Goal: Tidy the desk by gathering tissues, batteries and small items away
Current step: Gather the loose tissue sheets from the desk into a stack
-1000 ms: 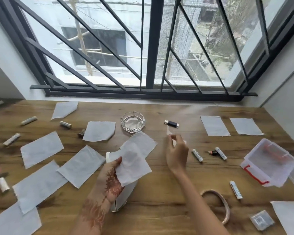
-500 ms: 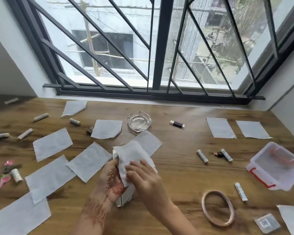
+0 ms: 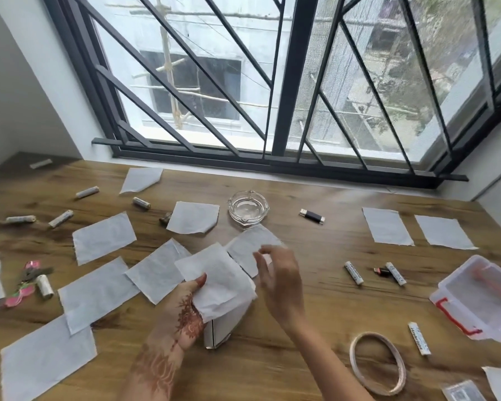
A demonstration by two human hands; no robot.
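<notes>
My left hand (image 3: 185, 316), marked with henna, grips a white tissue (image 3: 217, 282) against the top of a small white box (image 3: 217, 332) standing mid-desk. My right hand (image 3: 281, 273) hovers just right of it, fingers apart, over another tissue (image 3: 250, 244) and holding nothing. Several white tissues lie scattered on the wooden desk (image 3: 315, 314), such as one tissue (image 3: 103, 237) at the left and one tissue (image 3: 386, 230) at the right. White batteries lie loose: one battery (image 3: 353, 272) right of my hands, another battery (image 3: 419, 338) near the container, others at far left.
A clear plastic container (image 3: 480, 296) with red clips sits at the right edge. A glass ashtray (image 3: 248, 208) and a black USB stick (image 3: 312, 216) lie near the window. A tape ring (image 3: 378, 363) lies front right; pink items (image 3: 21, 287) at the left.
My right hand came back from the far middle of the desk to the tissue on the box, pressed it, and has now lifted off and opened to the right.
</notes>
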